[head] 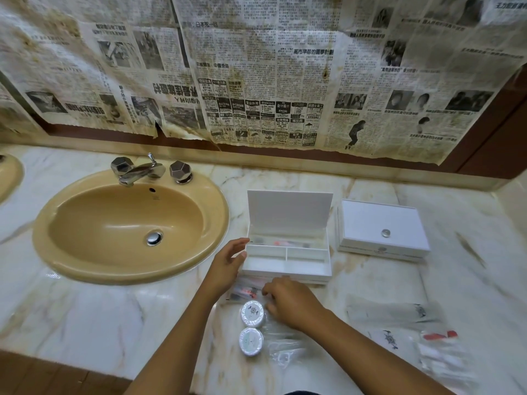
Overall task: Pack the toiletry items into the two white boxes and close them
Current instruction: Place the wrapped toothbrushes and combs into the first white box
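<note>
Hands (pixel 228 266) open beside box (pixel 285 269)

Sink (pixel 85 269) at left of counter (pixel 85 315); tap (pixel 142 170) behind basin. Open box (pixel 286 270) right of sink, lid up at rear. Shut box (pixel 382 223) right of it, apart. Packets (pixel 245 290) before open box; two round tins (pixel 252 313) nearer still. More packets (pixel 399 312) at right front.
</note>
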Demonstrator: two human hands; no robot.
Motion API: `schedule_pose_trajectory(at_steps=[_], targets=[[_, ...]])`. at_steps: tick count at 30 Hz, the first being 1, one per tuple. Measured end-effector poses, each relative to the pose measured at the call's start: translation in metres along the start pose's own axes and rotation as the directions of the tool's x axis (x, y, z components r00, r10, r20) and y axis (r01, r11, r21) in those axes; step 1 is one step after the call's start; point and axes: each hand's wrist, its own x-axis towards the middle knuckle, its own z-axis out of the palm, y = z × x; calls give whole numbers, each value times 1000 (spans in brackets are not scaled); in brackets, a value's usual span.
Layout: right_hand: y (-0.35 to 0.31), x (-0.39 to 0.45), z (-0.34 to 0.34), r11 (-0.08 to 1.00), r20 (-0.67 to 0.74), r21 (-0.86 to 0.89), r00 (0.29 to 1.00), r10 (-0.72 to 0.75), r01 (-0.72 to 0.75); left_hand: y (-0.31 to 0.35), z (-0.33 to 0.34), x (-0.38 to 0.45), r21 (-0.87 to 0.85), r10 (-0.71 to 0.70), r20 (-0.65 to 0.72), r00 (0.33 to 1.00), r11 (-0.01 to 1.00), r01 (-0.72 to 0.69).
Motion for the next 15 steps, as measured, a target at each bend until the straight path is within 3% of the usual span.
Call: schedule_pose_trajectory(at_steps=[6,15], targets=[[-3,0,2,995,-9,-102,1000,-7,6,0,-1,0,7,-2,10,1000,1000,2],[-12,-1,-7,996,-86,-82,996,18,-25,2,-4,0,6,-14,27,1000,1000,13]])
